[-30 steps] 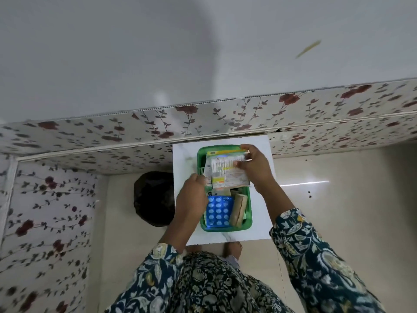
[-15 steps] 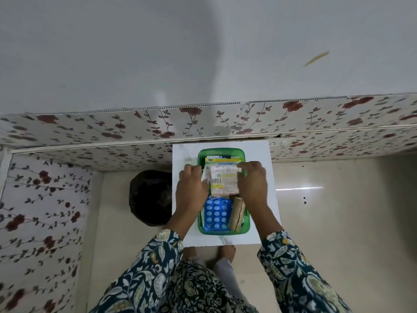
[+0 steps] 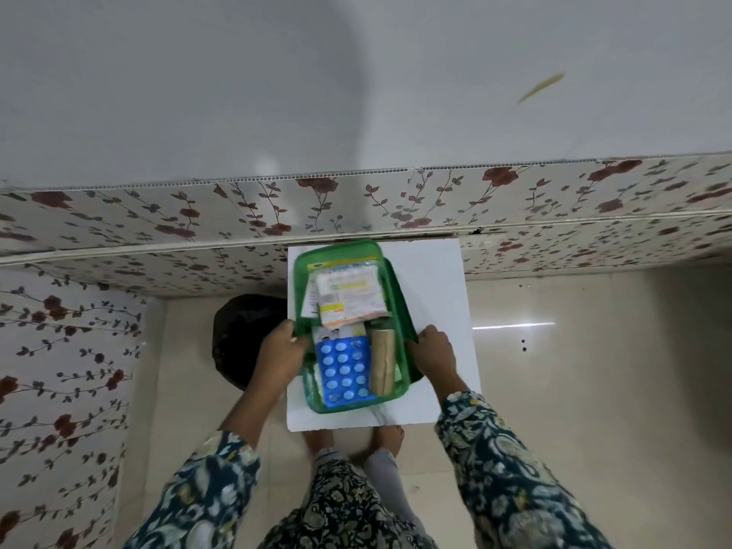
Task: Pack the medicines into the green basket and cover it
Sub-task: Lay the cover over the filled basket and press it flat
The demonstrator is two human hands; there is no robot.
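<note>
The green basket stands on a small white table. Inside lie a blue blister pack, a tan roll and white-and-orange medicine packets stacked at the far end. My left hand grips the basket's left edge. My right hand holds its right side. A darker green strip shows along the basket's right side; I cannot tell whether it is a lid.
A black rounded object sits on the floor to the left of the table. The flowered wall panel runs right behind the table. My feet are on the tiled floor at the table's near edge.
Both hands have let go of the medicine packet, which now lies in the basket. They have moved apart and down to the basket's left and right sides.
</note>
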